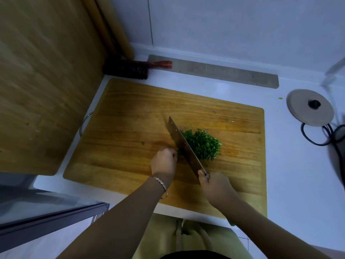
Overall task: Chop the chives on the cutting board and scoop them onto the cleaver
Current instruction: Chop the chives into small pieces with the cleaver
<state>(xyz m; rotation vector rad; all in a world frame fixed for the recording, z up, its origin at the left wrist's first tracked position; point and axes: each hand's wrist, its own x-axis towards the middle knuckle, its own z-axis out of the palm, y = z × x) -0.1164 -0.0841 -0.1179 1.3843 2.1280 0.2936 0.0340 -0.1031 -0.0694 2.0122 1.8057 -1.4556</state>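
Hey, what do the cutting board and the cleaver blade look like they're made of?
The cutting board looks like wood, probably glued strips: warm yellow-brown with long grain lines and seams, matte, with some darker worn patches. The cleaver blade looks like steel: grey, smooth, dully reflective, with small spots near its spine that may be rivets or holes. Its handle is hidden inside the right hand, so that material can't be told.

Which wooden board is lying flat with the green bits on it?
The cutting board under the cleaver lies flat and carries the chopped chives. The other wooden board, at the left, stands leaning and carries nothing.
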